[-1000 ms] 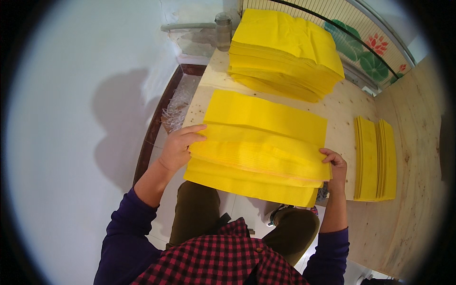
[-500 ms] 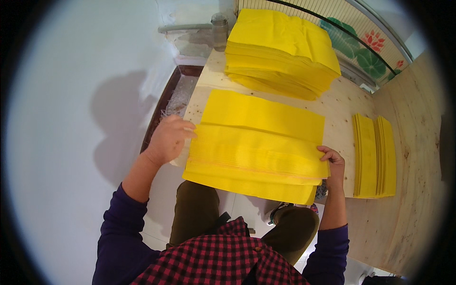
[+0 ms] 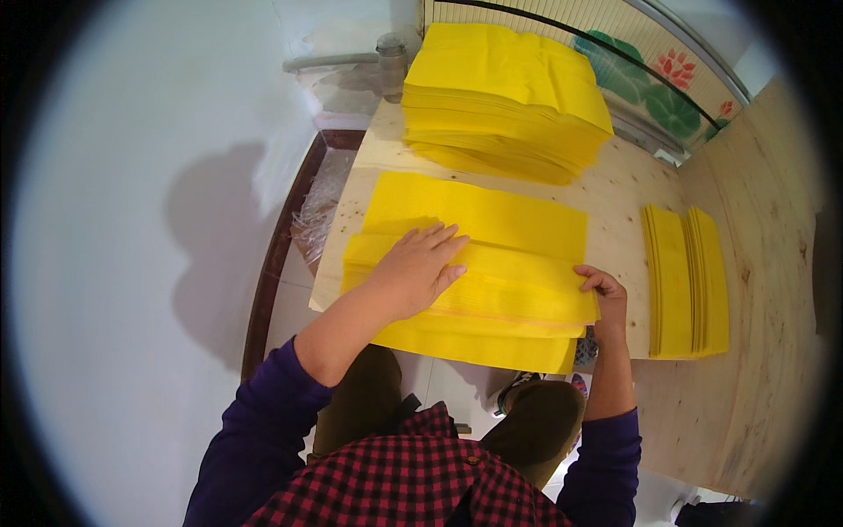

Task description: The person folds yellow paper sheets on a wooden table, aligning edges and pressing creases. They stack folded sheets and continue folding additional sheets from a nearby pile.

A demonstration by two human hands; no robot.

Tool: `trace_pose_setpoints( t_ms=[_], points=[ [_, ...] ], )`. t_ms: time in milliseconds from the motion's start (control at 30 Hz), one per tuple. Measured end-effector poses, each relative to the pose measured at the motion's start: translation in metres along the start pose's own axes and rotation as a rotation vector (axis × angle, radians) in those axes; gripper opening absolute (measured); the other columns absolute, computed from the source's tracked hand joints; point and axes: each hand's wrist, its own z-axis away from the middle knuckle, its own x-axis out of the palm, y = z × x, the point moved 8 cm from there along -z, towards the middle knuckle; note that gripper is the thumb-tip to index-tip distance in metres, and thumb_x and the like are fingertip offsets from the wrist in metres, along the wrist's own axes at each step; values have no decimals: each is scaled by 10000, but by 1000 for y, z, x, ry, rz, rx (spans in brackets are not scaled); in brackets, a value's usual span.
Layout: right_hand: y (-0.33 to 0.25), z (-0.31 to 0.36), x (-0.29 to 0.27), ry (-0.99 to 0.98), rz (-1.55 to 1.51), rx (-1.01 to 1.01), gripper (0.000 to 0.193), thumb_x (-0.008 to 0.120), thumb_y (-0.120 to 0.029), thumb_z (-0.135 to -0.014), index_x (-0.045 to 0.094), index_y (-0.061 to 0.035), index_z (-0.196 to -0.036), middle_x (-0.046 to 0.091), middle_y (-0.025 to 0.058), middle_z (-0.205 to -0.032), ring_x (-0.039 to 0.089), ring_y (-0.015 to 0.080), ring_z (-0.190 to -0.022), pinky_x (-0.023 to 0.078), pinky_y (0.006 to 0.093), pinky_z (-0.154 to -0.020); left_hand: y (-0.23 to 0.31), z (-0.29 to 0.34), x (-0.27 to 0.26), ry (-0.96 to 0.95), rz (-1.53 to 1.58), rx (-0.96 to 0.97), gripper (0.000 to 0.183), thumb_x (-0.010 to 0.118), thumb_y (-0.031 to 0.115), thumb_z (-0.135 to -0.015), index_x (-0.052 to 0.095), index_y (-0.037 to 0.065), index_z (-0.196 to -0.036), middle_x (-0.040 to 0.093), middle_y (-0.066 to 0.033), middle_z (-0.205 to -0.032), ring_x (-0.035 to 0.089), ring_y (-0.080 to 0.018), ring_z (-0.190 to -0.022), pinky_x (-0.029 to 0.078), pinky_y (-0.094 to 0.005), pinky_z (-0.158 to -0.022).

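Note:
A layered pile of yellow fabric-like sheets (image 3: 518, 285) lies in front of me, its near edge hanging over the table edge. A flat yellow sheet (image 3: 492, 206) shows beyond the pile's far edge. Across the left part of the pile rests my left hand (image 3: 414, 272), open, palm down and fingers stretched toward the far right. At the pile's right edge, my right hand (image 3: 608, 297) is closed on the sheets, fingers bent over the top; its thumb is mostly hidden.
Behind the pile stands a tall stack of yellow sheets (image 3: 505, 83) on the wooden table (image 3: 356, 202). Two folded yellow bundles (image 3: 667, 285) lie at the right, beside an upright wooden panel (image 3: 755, 263). A glass jar (image 3: 392, 68) stands at the back left, near the wall.
My left hand has moved from the pile's left edge rightward onto its top and flattened there. My right hand keeps its place at the right edge. The view has shifted slightly.

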Motion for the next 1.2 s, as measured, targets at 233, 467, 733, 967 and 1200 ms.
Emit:
trace_pose_setpoints(
  t_ms=[233,467,733,967,1200],
  points=[
    [1,-3,0,22,-17,54,142,565,110,-860,623,-5,-798,685,109,-1089,634,162,-953,519,295,-863,4,22,25,53,-130,-20,546,478,323,-994,384,63,-1465,316,-136,-1556,238,-294,-1461,157,-448,-1202],
    [-7,4,-10,56,-179,36,169,503,2,-948,646,-14,-1037,653,114,-1184,620,187,-1043,486,330,-961,2,23,26,82,-105,-26,547,510,328,-978,404,81,-1455,318,-125,-1556,247,-281,-1459,150,-449,-1203],
    [-14,16,5,90,-100,65,716,223,-552,-1031,263,-28,-1517,262,133,-1579,213,245,-1470,137,382,-1204,4,22,24,91,-124,-21,552,532,324,-966,411,88,-1450,325,-125,-1552,253,-288,-1456,170,-457,-1198],
    [-17,24,21,-5,-93,143,780,156,-593,-1019,114,-23,-1550,106,128,-1627,98,256,-1503,85,366,-1215,4,24,23,86,-123,-22,560,538,322,-963,403,94,-1457,314,-123,-1558,249,-287,-1458,162,-452,-1202],
    [-27,19,20,40,111,110,766,155,-583,-1024,138,-26,-1549,119,136,-1624,113,256,-1499,86,356,-1211,7,23,24,86,-124,-21,569,541,332,-962,398,97,-1461,311,-122,-1561,239,-279,-1465,152,-459,-1203]
  ],
)
